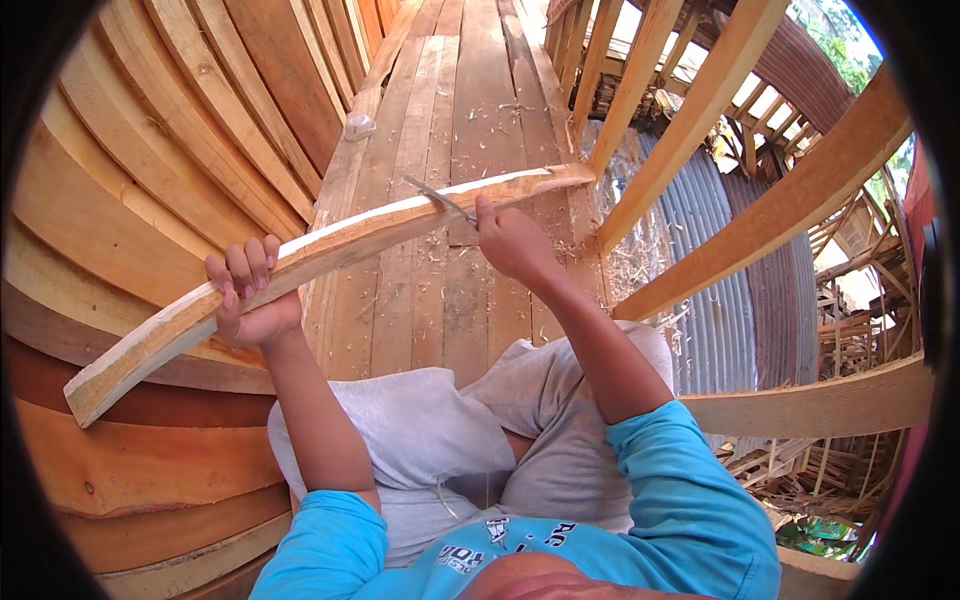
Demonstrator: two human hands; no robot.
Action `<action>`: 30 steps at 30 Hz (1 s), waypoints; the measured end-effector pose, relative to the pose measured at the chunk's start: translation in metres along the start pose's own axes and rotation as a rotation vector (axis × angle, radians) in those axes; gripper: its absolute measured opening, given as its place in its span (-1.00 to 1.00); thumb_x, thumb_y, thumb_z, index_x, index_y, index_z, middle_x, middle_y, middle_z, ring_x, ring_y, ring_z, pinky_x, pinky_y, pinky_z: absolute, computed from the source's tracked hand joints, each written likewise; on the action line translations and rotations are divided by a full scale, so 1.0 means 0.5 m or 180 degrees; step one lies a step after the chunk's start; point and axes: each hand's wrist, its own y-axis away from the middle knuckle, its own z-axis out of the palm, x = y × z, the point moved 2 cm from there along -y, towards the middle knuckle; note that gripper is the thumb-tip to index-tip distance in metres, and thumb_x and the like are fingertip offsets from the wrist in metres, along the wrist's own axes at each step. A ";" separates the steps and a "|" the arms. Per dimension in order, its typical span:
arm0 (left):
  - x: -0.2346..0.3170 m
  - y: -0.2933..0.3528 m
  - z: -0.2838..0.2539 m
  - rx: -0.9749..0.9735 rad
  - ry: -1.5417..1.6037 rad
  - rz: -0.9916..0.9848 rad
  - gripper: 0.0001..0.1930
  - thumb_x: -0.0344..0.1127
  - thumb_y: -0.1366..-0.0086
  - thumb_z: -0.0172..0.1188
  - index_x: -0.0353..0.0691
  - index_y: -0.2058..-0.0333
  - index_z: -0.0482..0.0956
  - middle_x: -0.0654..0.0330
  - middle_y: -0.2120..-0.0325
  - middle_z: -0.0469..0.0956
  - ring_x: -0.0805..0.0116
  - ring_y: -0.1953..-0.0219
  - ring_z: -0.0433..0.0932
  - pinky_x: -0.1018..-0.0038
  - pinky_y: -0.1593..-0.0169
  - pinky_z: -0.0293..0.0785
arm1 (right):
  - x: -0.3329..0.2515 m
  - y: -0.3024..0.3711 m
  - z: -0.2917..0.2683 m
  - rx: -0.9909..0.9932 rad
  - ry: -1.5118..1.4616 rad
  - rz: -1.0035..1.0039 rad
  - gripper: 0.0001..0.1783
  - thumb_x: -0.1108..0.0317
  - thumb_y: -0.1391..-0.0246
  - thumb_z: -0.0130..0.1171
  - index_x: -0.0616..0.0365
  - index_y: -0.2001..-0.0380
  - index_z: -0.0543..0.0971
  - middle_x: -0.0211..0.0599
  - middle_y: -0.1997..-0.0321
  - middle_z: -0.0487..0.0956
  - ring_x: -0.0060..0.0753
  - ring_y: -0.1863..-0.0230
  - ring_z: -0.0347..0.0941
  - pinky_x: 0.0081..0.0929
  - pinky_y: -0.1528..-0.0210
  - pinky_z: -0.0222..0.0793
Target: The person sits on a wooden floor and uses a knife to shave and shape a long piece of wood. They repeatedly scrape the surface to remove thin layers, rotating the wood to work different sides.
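A long wooden beam (350,235) lies slantwise across in front of me, its near end at the lower left and its far end by the right-hand rail posts. Its top edge is pale, as if freshly cut. My left hand (250,290) is wrapped round the beam left of its middle. In my right hand (512,240) is a knife (440,198), the fist closed on its handle with the thumb along it. The blade points up and left and crosses the top edge of the beam. My fingers hide most of the handle.
Wood shavings lie scattered over the plank floor (450,300). Upright boards (120,180) form a wall on the left. Wooden posts (690,120) stand on the right, with corrugated metal sheets (715,280) beyond and below. A small clear container (359,127) sits by the left wall.
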 end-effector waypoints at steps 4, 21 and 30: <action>-0.006 -0.001 -0.002 -0.0165 0.0026 -0.0012 -0.70 -0.22 -0.01 0.22 0.09 0.56 0.19 0.48 0.69 0.11 0.58 0.57 0.11 0.53 0.28 0.10 | -0.047 0.013 0.009 0.0203 0.0120 -0.0097 -0.27 -0.07 -0.30 -0.38 0.31 0.50 0.60 0.25 0.36 0.57 0.31 0.20 0.50 0.04 0.07 0.35; -0.029 -0.015 -0.001 -0.0170 0.0223 -0.0004 -0.74 -0.29 0.08 0.14 0.03 0.55 0.16 0.42 0.70 0.12 0.52 0.58 0.11 0.46 0.28 0.12 | 0.304 -0.206 -0.049 0.0771 0.1777 0.0099 -0.56 0.22 -0.22 -0.27 0.21 0.19 0.60 0.11 0.11 0.60 0.12 0.04 0.54 -0.01 0.00 0.41; -0.001 -0.006 -0.044 -0.0272 0.0112 0.0035 -0.75 -0.30 0.05 0.12 0.01 0.54 0.16 0.41 0.69 0.12 0.51 0.57 0.13 0.44 0.28 0.12 | -0.110 -0.042 0.052 0.0027 0.0597 0.0198 -0.38 0.04 -0.20 -0.31 0.36 0.11 0.55 0.23 0.04 0.54 0.17 -0.07 0.46 -0.08 -0.16 0.31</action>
